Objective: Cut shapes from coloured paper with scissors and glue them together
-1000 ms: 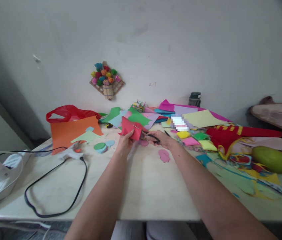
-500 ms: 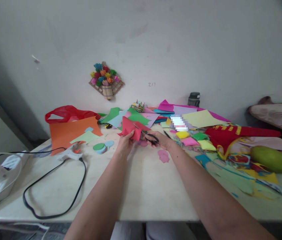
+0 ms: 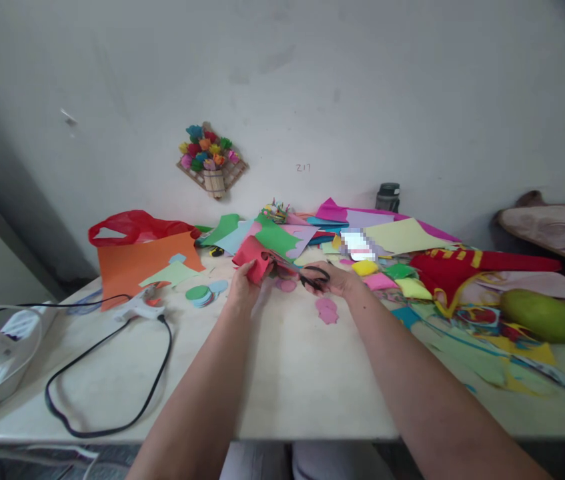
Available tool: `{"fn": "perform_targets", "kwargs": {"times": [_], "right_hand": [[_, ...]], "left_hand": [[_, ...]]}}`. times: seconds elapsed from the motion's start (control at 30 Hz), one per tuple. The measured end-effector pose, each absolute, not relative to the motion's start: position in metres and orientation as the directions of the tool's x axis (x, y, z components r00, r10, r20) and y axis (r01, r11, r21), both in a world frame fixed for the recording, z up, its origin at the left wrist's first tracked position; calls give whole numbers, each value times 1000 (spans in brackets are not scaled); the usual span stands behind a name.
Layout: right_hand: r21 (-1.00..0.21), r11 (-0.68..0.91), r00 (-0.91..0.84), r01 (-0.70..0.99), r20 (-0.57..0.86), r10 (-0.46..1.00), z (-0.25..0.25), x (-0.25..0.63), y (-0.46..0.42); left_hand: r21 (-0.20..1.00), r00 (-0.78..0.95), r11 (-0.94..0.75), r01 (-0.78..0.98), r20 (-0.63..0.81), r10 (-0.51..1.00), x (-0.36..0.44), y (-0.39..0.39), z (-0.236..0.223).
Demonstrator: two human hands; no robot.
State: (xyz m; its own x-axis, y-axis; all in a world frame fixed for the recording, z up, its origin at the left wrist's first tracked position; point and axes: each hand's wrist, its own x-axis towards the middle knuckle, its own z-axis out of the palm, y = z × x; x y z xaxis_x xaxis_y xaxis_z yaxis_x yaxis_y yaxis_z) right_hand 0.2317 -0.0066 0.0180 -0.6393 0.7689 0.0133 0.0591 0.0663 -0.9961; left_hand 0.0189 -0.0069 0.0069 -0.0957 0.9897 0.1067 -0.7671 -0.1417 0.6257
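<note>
At the left, a red plastic bag [image 3: 135, 228] slumps behind an orange sheet [image 3: 137, 267], its contents hidden. On the wall, a small bamboo holder [image 3: 215, 185] carries colourful flowers [image 3: 207, 148]. The left hand [image 3: 243, 288] pinches a curled red sheet [image 3: 251, 255] above the table; to its right, the right hand [image 3: 338, 279] grips black-handled scissors [image 3: 307, 281]. Farther right, a dark bottle [image 3: 387, 199] stands capped by the wall, contents unclear.
</note>
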Motion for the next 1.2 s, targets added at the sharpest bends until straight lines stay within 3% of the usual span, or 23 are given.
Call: {"fn": "perform_targets", "kwargs": {"times": [0.2, 0.4, 0.63, 0.8, 1.03, 1.2], "right_hand": [[-998, 41, -651, -36, 55, 757, 17, 244, -4], [-979, 105, -471, -174, 176, 865, 16, 240, 1], [-972, 219, -38, 84, 216, 976, 15, 225, 16], [-927, 274, -49, 257, 271, 961, 1, 219, 26], [-955, 254, -231, 155, 215, 949, -1, 196, 11], [-950, 253, -267, 184, 200, 943, 0, 185, 5]], "left_hand": [[587, -129, -111, -802, 11, 992, 12, -4, 8], [589, -119, -83, -804, -23, 993, 8, 0, 2], [626, -196, -135, -768, -30, 980, 9, -2, 5], [764, -245, -185, -619, 36, 969, 6, -5, 6], [834, -293, -229, -503, 85, 952, -4, -1, 0], [837, -315, -249, -488, 98, 944, -6, 1, -2]]}}
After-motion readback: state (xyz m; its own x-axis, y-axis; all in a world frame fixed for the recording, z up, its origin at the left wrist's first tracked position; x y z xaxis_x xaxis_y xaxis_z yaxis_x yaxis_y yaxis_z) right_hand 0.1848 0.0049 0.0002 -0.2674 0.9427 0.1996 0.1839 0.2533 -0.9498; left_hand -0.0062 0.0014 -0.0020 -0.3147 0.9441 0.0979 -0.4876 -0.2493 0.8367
